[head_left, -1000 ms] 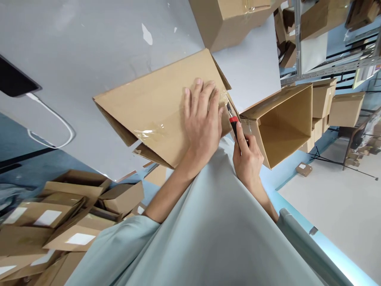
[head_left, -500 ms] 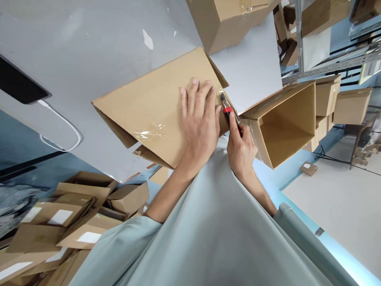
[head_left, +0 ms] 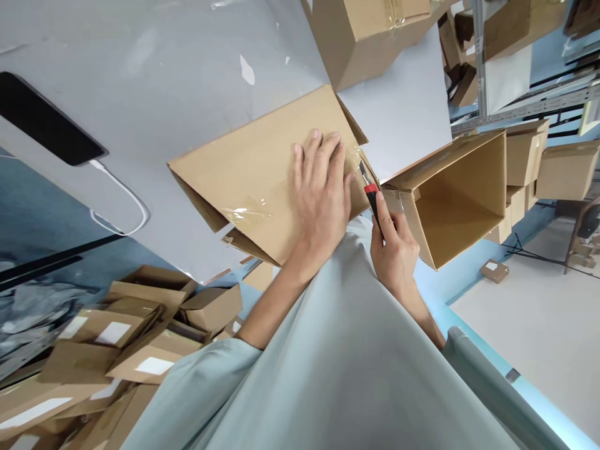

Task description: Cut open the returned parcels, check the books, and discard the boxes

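A brown cardboard box point(head_left: 253, 156), with flaps hanging apart at its near left and right ends, lies on the grey table point(head_left: 187, 81). My left hand point(head_left: 321, 187) rests flat on its top, fingers stretched out and pressing the cardboard. In my right hand point(head_left: 394, 247) is a red and black utility knife point(head_left: 372, 192), its blade pointing at the box's right edge. Clear tape point(head_left: 246, 211) shines on the box's near left part, and more tape shows near the blade. Whether the blade touches the cardboard I cannot tell.
An open empty carton point(head_left: 457, 206) stands right of my right hand. A larger closed box point(head_left: 375, 37) sits at the table's far side. At left lies a phone point(head_left: 47, 119) with a white cable point(head_left: 129, 187). Several boxes point(head_left: 140, 337) are piled below left.
The knife in my right hand has drawn back slightly toward me from the box's edge. My left hand stays flat on the box. The whole view has shifted a little.
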Demonstrator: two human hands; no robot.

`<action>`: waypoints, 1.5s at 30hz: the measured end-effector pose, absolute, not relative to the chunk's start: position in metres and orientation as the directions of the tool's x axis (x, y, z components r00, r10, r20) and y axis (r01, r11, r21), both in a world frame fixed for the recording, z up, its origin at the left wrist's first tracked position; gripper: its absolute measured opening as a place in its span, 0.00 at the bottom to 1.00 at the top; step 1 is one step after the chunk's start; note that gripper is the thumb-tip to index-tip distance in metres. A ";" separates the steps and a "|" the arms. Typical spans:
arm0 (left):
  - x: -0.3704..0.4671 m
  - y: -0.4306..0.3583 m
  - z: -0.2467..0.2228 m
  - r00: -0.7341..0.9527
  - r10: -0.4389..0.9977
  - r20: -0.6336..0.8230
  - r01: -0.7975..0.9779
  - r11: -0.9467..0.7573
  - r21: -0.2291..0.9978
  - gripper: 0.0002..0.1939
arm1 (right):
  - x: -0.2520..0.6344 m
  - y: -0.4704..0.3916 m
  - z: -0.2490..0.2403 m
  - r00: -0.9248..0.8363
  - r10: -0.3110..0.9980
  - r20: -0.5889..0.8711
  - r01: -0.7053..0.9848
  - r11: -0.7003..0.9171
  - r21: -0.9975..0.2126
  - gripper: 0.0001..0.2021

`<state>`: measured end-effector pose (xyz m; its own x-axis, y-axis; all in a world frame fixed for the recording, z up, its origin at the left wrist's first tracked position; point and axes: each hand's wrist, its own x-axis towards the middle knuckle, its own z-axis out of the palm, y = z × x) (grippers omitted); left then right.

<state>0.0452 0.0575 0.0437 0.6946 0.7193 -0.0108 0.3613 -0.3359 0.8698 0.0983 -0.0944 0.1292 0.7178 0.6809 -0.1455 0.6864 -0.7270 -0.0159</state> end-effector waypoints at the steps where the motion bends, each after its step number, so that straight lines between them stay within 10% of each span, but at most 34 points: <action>1: 0.045 0.057 0.044 0.697 0.717 -0.005 0.359 -0.343 0.868 0.33 | 0.099 -0.091 0.129 0.717 0.680 -0.153 0.685 -0.728 -0.025 0.33; 34: 0.043 0.059 0.049 0.655 0.755 0.008 0.391 -0.348 0.852 0.28 | 0.103 -0.091 0.112 0.718 0.686 -0.115 0.676 -0.727 -0.120 0.39; 45: 0.043 0.057 0.042 0.648 0.758 0.074 0.349 -0.382 0.856 0.29 | 0.127 -0.081 0.098 0.779 0.557 -0.287 0.080 -0.542 -0.837 0.33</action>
